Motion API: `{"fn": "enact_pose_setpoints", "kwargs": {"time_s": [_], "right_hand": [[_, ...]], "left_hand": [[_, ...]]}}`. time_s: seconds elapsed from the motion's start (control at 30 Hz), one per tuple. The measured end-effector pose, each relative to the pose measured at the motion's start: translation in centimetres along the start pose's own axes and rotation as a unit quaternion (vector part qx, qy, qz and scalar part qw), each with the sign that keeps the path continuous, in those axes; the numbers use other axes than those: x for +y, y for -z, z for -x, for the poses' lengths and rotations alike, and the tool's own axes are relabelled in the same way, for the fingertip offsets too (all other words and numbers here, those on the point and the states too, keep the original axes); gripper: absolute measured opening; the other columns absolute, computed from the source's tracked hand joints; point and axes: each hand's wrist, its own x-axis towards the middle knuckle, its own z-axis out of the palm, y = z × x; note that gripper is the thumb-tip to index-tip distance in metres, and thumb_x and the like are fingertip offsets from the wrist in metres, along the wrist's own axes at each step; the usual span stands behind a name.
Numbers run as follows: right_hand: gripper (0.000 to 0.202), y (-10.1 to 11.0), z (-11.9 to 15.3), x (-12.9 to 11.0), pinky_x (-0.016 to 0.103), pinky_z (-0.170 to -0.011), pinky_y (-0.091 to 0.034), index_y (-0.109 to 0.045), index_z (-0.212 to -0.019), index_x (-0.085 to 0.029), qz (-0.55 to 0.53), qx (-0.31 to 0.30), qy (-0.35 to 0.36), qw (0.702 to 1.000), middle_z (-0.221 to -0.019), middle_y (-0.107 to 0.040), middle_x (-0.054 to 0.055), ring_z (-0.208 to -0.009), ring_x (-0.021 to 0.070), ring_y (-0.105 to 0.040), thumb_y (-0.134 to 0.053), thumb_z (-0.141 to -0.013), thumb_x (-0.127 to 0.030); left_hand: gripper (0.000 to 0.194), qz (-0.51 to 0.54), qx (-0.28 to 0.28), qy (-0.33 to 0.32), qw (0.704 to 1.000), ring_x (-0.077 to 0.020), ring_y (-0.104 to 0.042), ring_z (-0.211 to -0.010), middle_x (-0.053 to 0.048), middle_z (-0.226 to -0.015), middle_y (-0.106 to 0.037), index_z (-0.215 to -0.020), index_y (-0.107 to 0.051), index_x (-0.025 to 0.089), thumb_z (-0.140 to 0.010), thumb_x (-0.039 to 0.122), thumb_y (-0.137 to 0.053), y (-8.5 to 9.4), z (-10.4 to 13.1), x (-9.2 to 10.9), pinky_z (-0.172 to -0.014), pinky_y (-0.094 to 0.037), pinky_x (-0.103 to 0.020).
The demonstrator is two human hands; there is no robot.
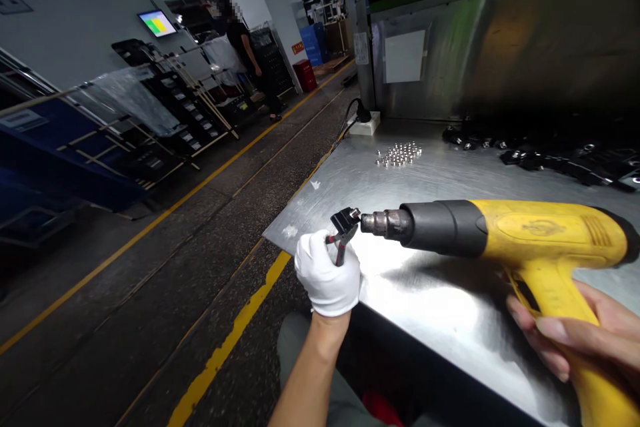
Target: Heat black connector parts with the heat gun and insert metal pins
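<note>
My left hand (pixel 327 277), in a white glove, is closed round a pair of pliers (pixel 341 250) with dark and red handles. At the jaws sits a small black part (pixel 345 219) with a shiny metal piece on it. A yellow heat gun (pixel 550 230) lies level across the view, its stepped metal nozzle close beside that metal piece. My bare right hand (pixel 575 333) is wrapped round the heat gun's handle. Whether nozzle and part touch, I cannot tell.
Several small metal rings (pixel 400 154) lie on the steel table (pixel 330 180). Black parts (pixel 565 163) are spread along its back right. A power strip (pixel 365 123) with a plug sits at the back corner. Across the aisle, a person (pixel 247 53) stands by racks (pixel 175 100).
</note>
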Motion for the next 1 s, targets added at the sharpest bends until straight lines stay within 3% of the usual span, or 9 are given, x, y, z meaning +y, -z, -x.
{"fn": "enact_pose_setpoints", "kwargs": {"time_s": [0.37,0.63,1.0], "right_hand": [[0.042,0.2,0.1,0.0,0.031,-0.051,-0.047,-0.066,-0.095,-0.022,0.006,0.0,0.008,1.0,-0.058,-0.057,0.003,-0.053,0.021,-0.054,-0.076,-0.073,-0.056],[0.036,1.3,-0.1,1.2,0.03,-0.052,-0.048,-0.065,-0.102,-0.021,0.0,-0.027,0.021,0.999,-0.062,-0.057,0.003,-0.056,0.0209,-0.055,-0.072,-0.082,-0.051],[0.038,0.6,0.1,0.4,0.032,-0.053,-0.048,-0.068,-0.099,-0.021,-0.017,-0.018,0.018,1.0,-0.06,-0.057,0.004,-0.056,0.0219,-0.054,-0.074,-0.078,-0.052]], "left_hand": [[0.021,0.008,-0.003,0.005,1.0,-0.0233,-0.057,-0.077,-0.005,-0.081,-0.056,-0.092,-0.059,0.018,-0.073,0.01,-0.062,0.0,0.0,0.0,-0.074,-0.045,-0.035],[0.019,0.007,-0.002,0.011,1.0,-0.0233,-0.057,-0.076,-0.005,-0.081,-0.056,-0.091,-0.06,0.018,-0.073,0.012,-0.062,0.0,0.1,0.1,-0.074,-0.045,-0.036],[0.018,-0.004,-0.002,0.01,1.0,-0.0239,-0.057,-0.077,-0.005,-0.081,-0.056,-0.092,-0.059,0.018,-0.074,0.013,-0.062,0.1,0.0,0.2,-0.074,-0.046,-0.036]]}}
